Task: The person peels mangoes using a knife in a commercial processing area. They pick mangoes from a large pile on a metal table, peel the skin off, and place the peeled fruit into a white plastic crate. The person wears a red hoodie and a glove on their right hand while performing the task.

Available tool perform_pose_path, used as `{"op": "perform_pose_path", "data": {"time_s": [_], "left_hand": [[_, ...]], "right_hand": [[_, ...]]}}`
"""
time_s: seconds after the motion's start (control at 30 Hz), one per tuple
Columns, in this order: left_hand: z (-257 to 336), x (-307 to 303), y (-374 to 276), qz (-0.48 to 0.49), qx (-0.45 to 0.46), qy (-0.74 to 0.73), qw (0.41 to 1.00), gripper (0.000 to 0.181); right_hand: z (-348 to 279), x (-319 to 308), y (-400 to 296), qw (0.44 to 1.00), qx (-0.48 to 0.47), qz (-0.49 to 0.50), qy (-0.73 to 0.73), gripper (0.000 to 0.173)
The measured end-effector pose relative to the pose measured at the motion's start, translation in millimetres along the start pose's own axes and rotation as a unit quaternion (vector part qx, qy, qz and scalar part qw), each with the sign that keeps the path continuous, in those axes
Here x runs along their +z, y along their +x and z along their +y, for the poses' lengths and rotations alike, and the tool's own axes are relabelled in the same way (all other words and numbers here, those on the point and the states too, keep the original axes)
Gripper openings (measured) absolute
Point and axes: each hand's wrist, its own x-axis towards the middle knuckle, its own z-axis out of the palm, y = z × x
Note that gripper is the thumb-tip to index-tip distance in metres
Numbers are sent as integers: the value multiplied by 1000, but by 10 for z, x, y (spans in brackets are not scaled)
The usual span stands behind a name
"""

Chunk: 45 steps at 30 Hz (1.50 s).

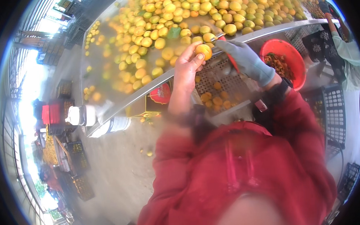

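Note:
My bare left hand (pixel 190 62) holds a yellow-orange round fruit (pixel 203 52) between thumb and fingers, above the metal edge (pixel 155 85) of a large sorting table. My right hand (pixel 246 60), in a grey glove, grips a red-handled tool (pixel 232 62) with a metal end, just right of the fruit; its exact kind is unclear. The tool and the fruit look close, but I cannot tell whether they touch. Many similar fruits (pixel 140 32) are heaped on the table, with a green leaf (pixel 174 32) among them. Below my hands, a perforated tray (pixel 227 110) holds several orange fruits (pixel 217 101).
A red basin (pixel 301 75) with brownish scraps stands at right, near a black plastic crate (pixel 334 116). Another person's arm (pixel 331 23) shows at upper right. A white plastic bottle (pixel 82 115) is by the table's left corner. Crates of fruit (pixel 78 154) stand on the floor at left.

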Motion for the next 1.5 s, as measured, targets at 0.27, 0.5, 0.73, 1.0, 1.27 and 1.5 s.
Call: {"op": "perform_pose_path", "data": {"time_s": [0.27,0.5,0.73,1.0,1.27,1.5], "left_hand": [[77,221,-82,5,38,191,981,36],[121,193,-126,28,87,210,973,41],[42,142,-134,-27,155,351,923,26],[193,224,-263,-49,259,302,916,27],[152,292,-266,-33,283,275,918,27],[174,294,-242,-44,287,316,903,24]], "right_hand": [[74,84,10,981,118,12,156,40],[88,157,29,992,-17,60,112,37],[220,36,39,999,-33,18,8,29],[355,73,151,990,20,76,115,26],[271,12,62,993,1,29,115,25],[214,84,21,991,-25,78,106,20]]}}
